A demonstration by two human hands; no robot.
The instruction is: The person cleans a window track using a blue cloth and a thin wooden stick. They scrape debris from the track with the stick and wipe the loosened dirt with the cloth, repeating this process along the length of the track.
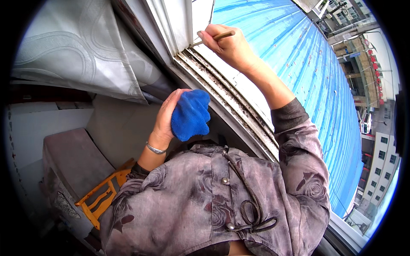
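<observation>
My left hand (165, 115) is closed on a bunched blue cloth (191, 116), held in front of my chest beside the window sill. A silver bangle is on that wrist. My right hand (226, 45) reaches out over the window frame, its fingers pinched round a slim tool with a brown, wood-like handle (224, 36). The thin end of this tool points down at the corner where the white sash (173, 23) meets the dirty window track (230, 94). Dark grit lies along the track's grooves. My fingers partly hide the tool, so its exact kind cannot be told.
A pale patterned curtain (81, 51) hangs at the left. Below it stand a grey-covered piece of furniture (77, 155) and an orange wooden chair (100, 198). Outside the window, a blue corrugated roof (299, 77) slopes away, with buildings (380, 166) beyond.
</observation>
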